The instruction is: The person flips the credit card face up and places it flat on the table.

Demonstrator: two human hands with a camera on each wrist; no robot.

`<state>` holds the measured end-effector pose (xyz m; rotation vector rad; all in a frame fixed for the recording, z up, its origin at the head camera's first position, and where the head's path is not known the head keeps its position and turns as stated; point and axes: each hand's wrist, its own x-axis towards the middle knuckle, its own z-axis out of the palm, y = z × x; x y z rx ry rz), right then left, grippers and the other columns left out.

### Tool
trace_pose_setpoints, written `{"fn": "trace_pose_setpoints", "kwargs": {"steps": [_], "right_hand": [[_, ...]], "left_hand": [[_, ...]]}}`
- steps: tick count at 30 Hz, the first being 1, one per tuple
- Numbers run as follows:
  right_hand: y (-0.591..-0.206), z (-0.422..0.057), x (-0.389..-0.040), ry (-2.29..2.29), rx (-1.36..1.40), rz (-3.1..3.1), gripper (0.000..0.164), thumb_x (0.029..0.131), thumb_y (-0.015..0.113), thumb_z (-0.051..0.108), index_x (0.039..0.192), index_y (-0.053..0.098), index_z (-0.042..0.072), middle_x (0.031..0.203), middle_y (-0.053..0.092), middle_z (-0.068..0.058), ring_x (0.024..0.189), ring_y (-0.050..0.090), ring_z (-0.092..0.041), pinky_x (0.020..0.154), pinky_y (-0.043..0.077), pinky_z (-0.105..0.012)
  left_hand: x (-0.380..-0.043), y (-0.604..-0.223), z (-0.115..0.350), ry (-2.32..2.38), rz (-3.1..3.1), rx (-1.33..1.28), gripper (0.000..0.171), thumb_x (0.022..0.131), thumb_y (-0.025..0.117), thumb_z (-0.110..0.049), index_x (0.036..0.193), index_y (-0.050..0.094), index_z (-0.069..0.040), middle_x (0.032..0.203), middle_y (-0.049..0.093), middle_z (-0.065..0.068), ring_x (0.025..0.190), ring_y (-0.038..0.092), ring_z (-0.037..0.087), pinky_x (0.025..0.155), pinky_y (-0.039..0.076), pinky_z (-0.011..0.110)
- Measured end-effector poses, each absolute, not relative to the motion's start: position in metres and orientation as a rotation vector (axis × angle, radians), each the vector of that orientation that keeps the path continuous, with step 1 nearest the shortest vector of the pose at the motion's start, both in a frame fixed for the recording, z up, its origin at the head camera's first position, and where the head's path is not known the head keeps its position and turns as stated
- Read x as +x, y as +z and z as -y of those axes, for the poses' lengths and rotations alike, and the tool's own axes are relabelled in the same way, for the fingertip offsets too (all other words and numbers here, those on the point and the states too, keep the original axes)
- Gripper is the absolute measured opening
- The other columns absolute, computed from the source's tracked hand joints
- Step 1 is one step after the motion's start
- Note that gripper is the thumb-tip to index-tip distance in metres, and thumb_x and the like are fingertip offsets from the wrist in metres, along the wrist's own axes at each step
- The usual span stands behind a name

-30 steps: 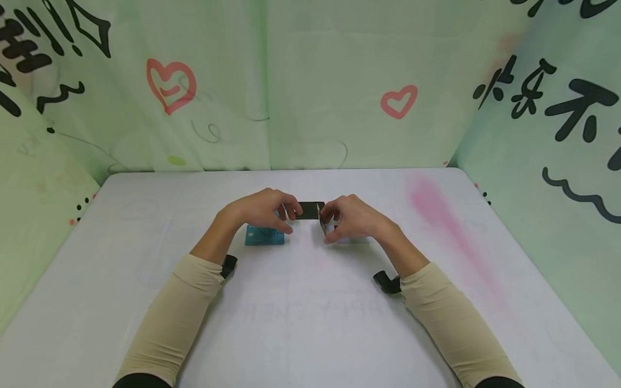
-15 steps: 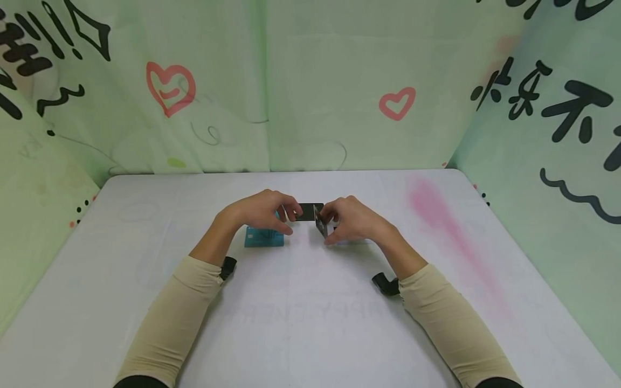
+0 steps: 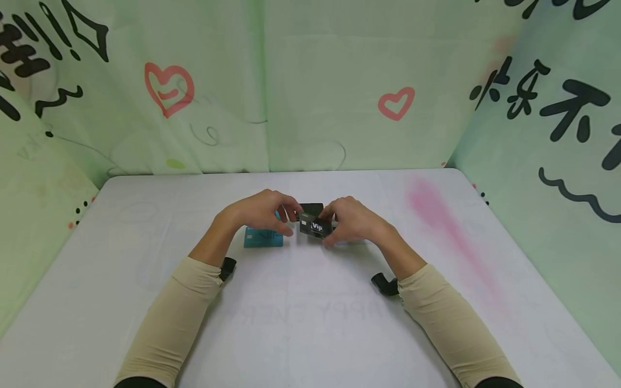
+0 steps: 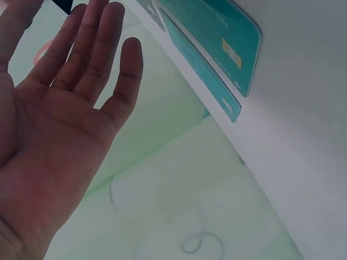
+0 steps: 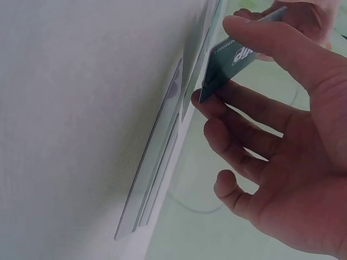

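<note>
A black card with "Vip" lettering (image 3: 315, 226) is pinched between the thumb and fingers of my right hand (image 3: 353, 220), tilted above the table. In the right wrist view the thumb lies on the printed face of this black card (image 5: 230, 60), with fingertips at its lower edge. My left hand (image 3: 264, 210) hovers at the card's left end, fingers loosely bent and thumb apart; its palm shows bare in the left wrist view. Below that hand lies a teal card (image 3: 263, 237). Another dark card (image 3: 312, 207) lies behind the held one.
Two teal cards show in the left wrist view, a nearer card (image 4: 217, 27) and a farther card (image 4: 203, 70). Pale cards (image 5: 146, 173) lie under the right hand, seen nearly edge-on. The white table (image 3: 310, 323) meets a green cloth backdrop (image 3: 315, 108) behind.
The black card in my right hand has turned from edge-on to showing its printed face, its free end swinging left towards my left hand. Both hands have stayed nearly in place.
</note>
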<state>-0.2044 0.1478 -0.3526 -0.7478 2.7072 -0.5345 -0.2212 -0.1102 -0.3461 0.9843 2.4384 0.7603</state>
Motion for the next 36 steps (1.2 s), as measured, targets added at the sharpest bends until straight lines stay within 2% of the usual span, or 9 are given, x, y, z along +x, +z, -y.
{"fn": "trace_pose_setpoints", "kwargs": {"steps": [7, 14, 19, 26, 36], "right_hand": [[-0.351, -0.147, -0.202, -0.522, -0.755, -2.733, 0.052, 0.074, 0.091, 0.028, 0.119, 0.077, 0.008, 0.105, 0.076, -0.001, 0.105, 0.063, -0.025, 0.094, 0.049, -0.042], [-0.351, -0.145, -0.200, -0.510, -0.800, -2.762, 0.051, 0.074, 0.089, 0.029, 0.120, 0.078, 0.010, 0.106, 0.074, -0.002, 0.100, 0.059, -0.024, 0.088, 0.047, -0.040], [-0.348, -0.144, -0.198, -0.525, -0.794, -2.760, 0.051, 0.075, 0.089, 0.028, 0.121, 0.078, 0.009, 0.111, 0.073, -0.003, 0.103, 0.059, -0.024, 0.090, 0.046, -0.040], [-0.345, -0.144, -0.196, -0.521, -0.785, -2.758, 0.052, 0.076, 0.089, 0.027, 0.123, 0.077, 0.010, 0.116, 0.071, -0.005, 0.106, 0.059, -0.026, 0.093, 0.046, -0.042], [-0.344, -0.146, -0.197, -0.496, -0.752, -2.759, 0.052, 0.076, 0.089, 0.023, 0.125, 0.076, 0.009, 0.117, 0.074, -0.005, 0.108, 0.061, -0.028, 0.096, 0.049, -0.045]], "left_hand": [[-0.222, -0.346, 0.108, 0.744, -2.463, 0.995, 0.054, 0.087, 0.083, -0.023, 0.136, 0.066, -0.009, 0.116, 0.075, 0.004, 0.107, 0.069, 0.018, 0.093, 0.056, 0.034], [-0.218, -0.345, 0.104, 0.766, -2.496, 0.991, 0.051, 0.084, 0.087, -0.025, 0.129, 0.070, -0.008, 0.112, 0.074, 0.004, 0.103, 0.069, 0.021, 0.087, 0.056, 0.033], [-0.215, -0.345, 0.100, 0.751, -2.515, 0.963, 0.051, 0.082, 0.088, -0.022, 0.126, 0.070, -0.006, 0.112, 0.071, 0.007, 0.099, 0.068, 0.023, 0.083, 0.055, 0.032], [-0.213, -0.344, 0.098, 0.677, -2.565, 0.916, 0.049, 0.082, 0.088, -0.023, 0.125, 0.071, -0.006, 0.120, 0.067, 0.007, 0.101, 0.066, 0.022, 0.089, 0.055, 0.035], [-0.216, -0.350, 0.097, 0.636, -2.561, 0.844, 0.046, 0.081, 0.088, -0.024, 0.121, 0.072, -0.007, 0.112, 0.071, 0.005, 0.099, 0.062, 0.022, 0.088, 0.053, 0.035]]}}
